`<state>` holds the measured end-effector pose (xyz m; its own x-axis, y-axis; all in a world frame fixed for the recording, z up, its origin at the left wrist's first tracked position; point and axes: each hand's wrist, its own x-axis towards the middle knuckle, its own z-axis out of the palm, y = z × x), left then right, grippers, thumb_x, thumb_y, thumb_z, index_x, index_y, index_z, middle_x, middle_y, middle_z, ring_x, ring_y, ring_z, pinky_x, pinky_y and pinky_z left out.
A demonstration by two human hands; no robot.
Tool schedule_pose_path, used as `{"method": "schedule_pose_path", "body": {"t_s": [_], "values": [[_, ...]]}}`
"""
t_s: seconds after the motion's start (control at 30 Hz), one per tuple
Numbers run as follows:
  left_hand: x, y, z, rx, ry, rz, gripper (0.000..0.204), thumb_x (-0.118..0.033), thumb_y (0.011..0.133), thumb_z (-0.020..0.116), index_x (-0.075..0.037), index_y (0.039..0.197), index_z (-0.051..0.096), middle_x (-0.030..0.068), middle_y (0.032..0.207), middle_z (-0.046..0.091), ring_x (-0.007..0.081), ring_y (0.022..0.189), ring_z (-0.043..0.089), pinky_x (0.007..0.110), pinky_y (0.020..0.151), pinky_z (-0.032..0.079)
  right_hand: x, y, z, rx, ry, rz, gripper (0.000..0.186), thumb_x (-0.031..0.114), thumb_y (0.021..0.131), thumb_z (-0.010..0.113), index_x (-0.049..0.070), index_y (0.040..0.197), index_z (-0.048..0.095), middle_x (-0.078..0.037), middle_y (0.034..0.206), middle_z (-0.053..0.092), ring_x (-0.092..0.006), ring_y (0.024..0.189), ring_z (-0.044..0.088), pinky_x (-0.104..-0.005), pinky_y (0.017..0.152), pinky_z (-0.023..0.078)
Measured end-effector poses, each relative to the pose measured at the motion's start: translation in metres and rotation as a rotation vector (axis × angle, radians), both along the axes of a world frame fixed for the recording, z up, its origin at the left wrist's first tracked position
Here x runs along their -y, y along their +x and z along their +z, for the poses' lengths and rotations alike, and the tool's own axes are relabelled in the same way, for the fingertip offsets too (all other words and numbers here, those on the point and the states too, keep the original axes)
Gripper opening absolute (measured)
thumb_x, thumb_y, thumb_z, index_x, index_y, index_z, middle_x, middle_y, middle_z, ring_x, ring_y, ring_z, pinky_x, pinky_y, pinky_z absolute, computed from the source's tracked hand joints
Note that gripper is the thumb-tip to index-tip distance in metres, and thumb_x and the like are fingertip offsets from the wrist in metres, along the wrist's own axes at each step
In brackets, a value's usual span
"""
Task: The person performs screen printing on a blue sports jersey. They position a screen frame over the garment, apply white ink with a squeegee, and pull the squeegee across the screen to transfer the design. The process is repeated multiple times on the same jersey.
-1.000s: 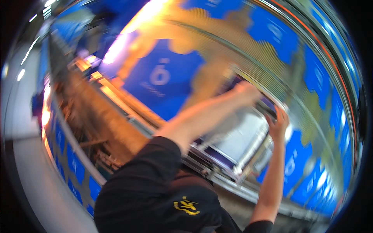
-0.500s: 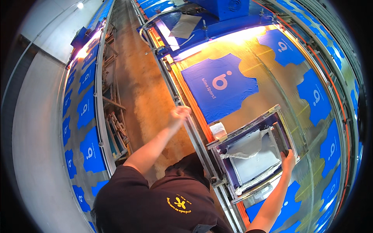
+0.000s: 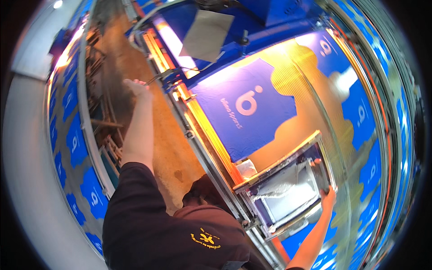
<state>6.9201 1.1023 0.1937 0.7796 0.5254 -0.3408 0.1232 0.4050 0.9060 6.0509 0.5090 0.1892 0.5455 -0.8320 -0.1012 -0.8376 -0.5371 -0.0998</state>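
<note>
My left hand (image 3: 137,87) is held out over the aisle with nothing in it, its fingers apart and slightly bent, left of the machine's rail. My right hand (image 3: 328,197) grips a dark squeegee (image 3: 320,173) at the right side of a screen frame (image 3: 280,160). Within the frame a pale, crumpled-edged sheet or ink layer (image 3: 288,191) shows; I cannot tell which. Just beyond it a blue garment piece (image 3: 243,103) with a pale printed logo lies on the lit printing table (image 3: 288,126). A small white object (image 3: 246,168) sits by the frame's upper left corner.
A blue machine housing (image 3: 252,27) with a grey sheet (image 3: 208,35) and a glowing heater stands at the top. Metal rails (image 3: 190,135) edge the aisle floor (image 3: 164,148). Another long table (image 3: 76,144) with blue pieces runs along the left; wooden frames are stacked below it.
My left hand has gone from over the screen frame out over the aisle and higher in view. My right hand stays at the frame's right side. The view has shifted and sharpened.
</note>
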Motion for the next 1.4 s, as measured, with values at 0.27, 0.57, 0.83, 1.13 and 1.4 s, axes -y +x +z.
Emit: {"method": "schedule_pose_path", "body": {"t_s": [0.27,0.57,0.83,1.13,1.4], "values": [[0.013,0.039,0.013,-0.097,0.075,-0.351,0.113,-0.092,0.095,0.022,-0.002,0.158,0.050,0.0205,0.152,0.059,0.0295,0.143,0.055,0.043,0.107,0.043,-0.006,0.017,0.006,0.070,0.030,-0.015,0.051,0.020,0.083,0.091,0.001,0.124,0.067,-0.019,0.103,0.071,-0.0365,0.093,0.070,-0.0475,0.082,0.055],[0.078,-0.168,0.084,0.421,1.280,-0.681,0.063,-0.049,0.114,0.044,0.003,0.148,0.056,0.0172,0.146,0.063,0.0311,0.136,0.057,0.048,0.112,0.049,-0.033,0.034,0.040,0.435,0.105,-0.089,0.038,0.016,0.083,0.090,0.004,0.114,0.072,-0.015,0.107,0.073,-0.0322,0.097,0.072,-0.0420,0.086,0.055],[0.336,-0.481,0.122,1.316,1.112,-1.672,0.068,-0.036,0.088,0.087,-0.009,0.146,0.062,0.0145,0.146,0.062,0.0335,0.139,0.057,0.048,0.117,0.045,-0.032,0.030,0.029,0.460,0.043,-0.009,0.031,0.020,0.089,0.083,0.003,0.112,0.071,-0.016,0.106,0.074,-0.0414,0.103,0.069,-0.0477,0.086,0.053],[0.536,-0.570,0.076,1.434,1.630,-2.214,0.050,-0.049,0.084,0.081,-0.010,0.116,0.076,0.0117,0.114,0.076,0.0319,0.112,0.071,0.048,0.098,0.055,-0.038,0.035,0.032,0.341,0.061,-0.079,0.026,0.025,0.089,0.083,0.007,0.103,0.071,-0.013,0.097,0.074,-0.0381,0.099,0.070,-0.0502,0.085,0.054],[0.497,-0.580,0.043,1.279,1.658,-2.251,0.037,-0.049,0.088,0.076,-0.014,0.100,0.080,0.0085,0.098,0.079,0.0317,0.097,0.076,0.049,0.083,0.060,-0.082,0.028,0.016,0.503,-0.104,0.029,0.021,0.020,0.085,0.084,0.008,0.094,0.069,-0.009,0.086,0.070,-0.0346,0.087,0.066,-0.0495,0.077,0.050]]}}
